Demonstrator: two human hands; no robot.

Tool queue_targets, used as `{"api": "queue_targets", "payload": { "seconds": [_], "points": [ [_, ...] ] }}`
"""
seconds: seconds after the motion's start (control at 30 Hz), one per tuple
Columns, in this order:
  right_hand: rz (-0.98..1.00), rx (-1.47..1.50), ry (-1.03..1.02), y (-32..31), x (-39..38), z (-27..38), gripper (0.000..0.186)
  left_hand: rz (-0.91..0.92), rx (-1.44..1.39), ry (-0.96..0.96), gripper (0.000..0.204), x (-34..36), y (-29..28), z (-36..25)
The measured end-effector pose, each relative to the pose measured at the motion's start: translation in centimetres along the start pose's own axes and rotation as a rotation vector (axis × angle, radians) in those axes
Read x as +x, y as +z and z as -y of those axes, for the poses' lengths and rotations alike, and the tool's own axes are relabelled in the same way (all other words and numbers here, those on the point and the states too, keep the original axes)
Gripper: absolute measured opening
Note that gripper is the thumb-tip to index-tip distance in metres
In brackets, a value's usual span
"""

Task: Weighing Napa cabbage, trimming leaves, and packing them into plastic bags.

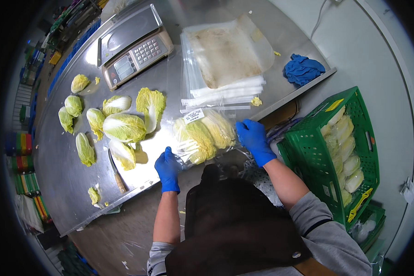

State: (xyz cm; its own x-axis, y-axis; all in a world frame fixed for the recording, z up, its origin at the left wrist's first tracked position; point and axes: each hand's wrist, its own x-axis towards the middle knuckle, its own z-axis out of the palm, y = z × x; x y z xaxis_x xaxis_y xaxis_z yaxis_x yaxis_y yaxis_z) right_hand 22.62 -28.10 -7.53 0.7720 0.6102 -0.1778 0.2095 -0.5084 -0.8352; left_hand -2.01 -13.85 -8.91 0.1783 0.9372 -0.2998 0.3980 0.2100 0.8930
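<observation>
A clear plastic bag of napa cabbage pieces (203,133), with a white label on top, lies at the near edge of the steel table (69,184). My left hand (168,168), in a blue glove, grips the bag's near left end. The gloved fingers of my right hand (253,138) pinch the bag's right edge. Both hands hold the bag flat on the table.
Several cut cabbage halves (124,126) and a wooden-handled knife (116,172) lie left of the bag. Behind it are a stack of clear bags (223,69), a digital scale (133,43) and a blue cloth (302,69). A green crate of cabbage (347,147) stands at my right.
</observation>
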Motion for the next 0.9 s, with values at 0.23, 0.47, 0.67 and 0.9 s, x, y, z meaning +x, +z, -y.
{"api": "queue_targets", "payload": {
  "seconds": [0.23,0.47,0.67,0.9],
  "points": [
    [0.371,-0.337,0.111,-1.1,2.0,1.3,0.038,0.298,0.919,0.325,0.023,0.2,0.2,-2.5],
    [0.211,-0.383,0.186,-1.5,-0.2,2.3,0.040,0.102,0.683,0.919,0.056,1.0,1.0,-10.9],
    [0.276,-0.627,0.208,-0.8,-0.9,2.6,0.050,0.539,0.533,0.812,0.056,1.4,2.3,-6.4],
    [0.192,1.052,0.182,7.3,-3.5,8.8,0.016,0.709,-0.693,-0.159,0.064,3.9,1.3,-0.6]
  ]
}}
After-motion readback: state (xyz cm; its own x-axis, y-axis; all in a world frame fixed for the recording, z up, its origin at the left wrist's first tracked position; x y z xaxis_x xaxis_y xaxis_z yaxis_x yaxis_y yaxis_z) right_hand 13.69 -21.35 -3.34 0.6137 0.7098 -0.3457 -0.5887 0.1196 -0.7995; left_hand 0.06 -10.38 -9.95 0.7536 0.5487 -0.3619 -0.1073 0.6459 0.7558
